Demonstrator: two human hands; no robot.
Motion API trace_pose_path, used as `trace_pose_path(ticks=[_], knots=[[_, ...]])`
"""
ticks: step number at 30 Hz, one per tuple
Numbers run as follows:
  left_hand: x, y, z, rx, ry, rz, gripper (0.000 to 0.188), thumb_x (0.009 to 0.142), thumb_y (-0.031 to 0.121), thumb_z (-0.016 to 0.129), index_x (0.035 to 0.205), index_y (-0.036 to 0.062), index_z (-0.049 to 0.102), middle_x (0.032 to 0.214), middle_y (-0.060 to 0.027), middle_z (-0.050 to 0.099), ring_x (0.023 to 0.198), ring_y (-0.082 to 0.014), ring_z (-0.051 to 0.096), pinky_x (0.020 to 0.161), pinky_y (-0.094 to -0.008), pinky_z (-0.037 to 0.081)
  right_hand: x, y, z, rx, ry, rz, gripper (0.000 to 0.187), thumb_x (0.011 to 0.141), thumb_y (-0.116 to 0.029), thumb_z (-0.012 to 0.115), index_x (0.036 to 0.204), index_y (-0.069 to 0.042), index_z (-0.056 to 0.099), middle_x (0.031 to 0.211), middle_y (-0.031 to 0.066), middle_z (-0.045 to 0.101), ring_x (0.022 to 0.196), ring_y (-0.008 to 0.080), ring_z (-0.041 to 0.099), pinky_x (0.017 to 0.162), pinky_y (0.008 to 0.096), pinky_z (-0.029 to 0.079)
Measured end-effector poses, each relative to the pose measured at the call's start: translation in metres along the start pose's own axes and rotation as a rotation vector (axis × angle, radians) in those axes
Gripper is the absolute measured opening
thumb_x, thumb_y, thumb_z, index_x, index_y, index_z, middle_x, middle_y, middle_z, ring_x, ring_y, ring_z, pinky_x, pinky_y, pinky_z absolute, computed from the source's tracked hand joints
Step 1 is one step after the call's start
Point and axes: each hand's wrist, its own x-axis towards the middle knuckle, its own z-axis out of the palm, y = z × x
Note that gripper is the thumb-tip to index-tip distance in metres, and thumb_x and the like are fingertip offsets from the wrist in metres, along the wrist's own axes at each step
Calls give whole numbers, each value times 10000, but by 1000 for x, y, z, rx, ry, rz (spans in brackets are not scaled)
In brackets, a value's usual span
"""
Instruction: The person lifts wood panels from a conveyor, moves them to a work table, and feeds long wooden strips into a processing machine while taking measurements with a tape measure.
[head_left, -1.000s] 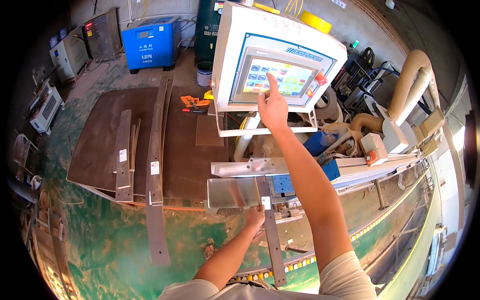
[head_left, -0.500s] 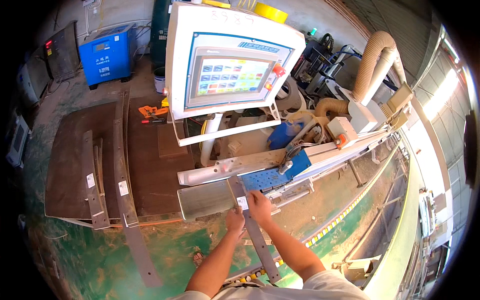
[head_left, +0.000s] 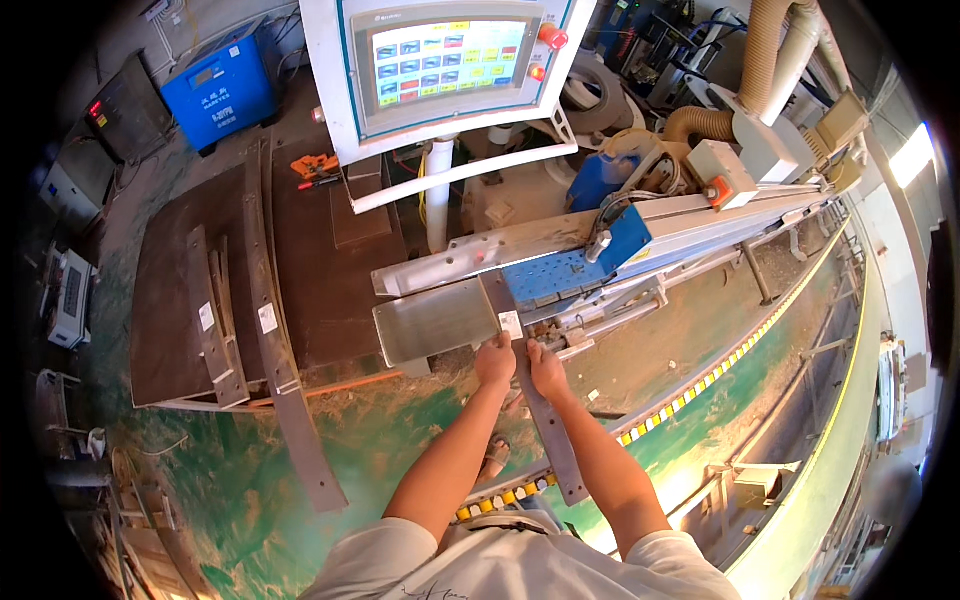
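Between my hands runs a long flat dark strip (head_left: 547, 420) with small holes and a white label (head_left: 511, 325). Its far end lies between a bare metal plate (head_left: 435, 322) and a blue perforated plate (head_left: 553, 277); its near end reaches back toward my body. My left hand (head_left: 495, 361) is closed on the strip's left edge just below the label. Closed on the right edge at nearly the same height is my right hand (head_left: 546, 369). The fingertips of both hands are partly hidden.
A control panel with a lit screen (head_left: 440, 62) stands beyond the machine. On the left, a brown table (head_left: 165, 330) bears more long strips (head_left: 268, 310), one overhanging its near edge. A machine rail (head_left: 720, 215) stretches right. Yellow-and-white striped edging (head_left: 690, 392) crosses the floor.
My right hand has moved from beside the label to lower along the strip's right edge. The strip still lies between the two plates. The whole view has shifted with my head.
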Motion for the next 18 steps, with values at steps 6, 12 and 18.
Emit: trace_pose_path(ticks=[6, 12, 18], knots=[[-9, 11, 1, 72, 72, -29, 458, 1009, 420, 468, 1072, 55, 737, 1011, -245, 710, 997, -441, 659, 872, -524, 504, -5, -8, 4, -7, 40, -16, 640, 1054, -508, 368, 920, 37, 676, 904, 326, 652, 938, 523, 605, 799, 564, 466], [-9, 17, 19, 125, 100, -31, 450, 1020, 412, 456, 1071, 61, 734, 1018, -230, 711, 1000, -443, 652, 865, -531, 497, 15, 3, -17, -28, -108, -33, 592, 1054, -479, 373, 960, 23, 674, 939, 328, 647, 952, 524, 593, 799, 565, 460], [-5, 15, 25, 88, 63, -96, 459, 1021, 434, 462, 1085, 70, 734, 1036, -237, 707, 1013, -439, 650, 867, -518, 499, 54, 2, -21, 317, -274, -7, 567, 1033, -483, 448, 1011, 39, 668, 903, 301, 658, 849, 467, 629, 759, 500, 484]])
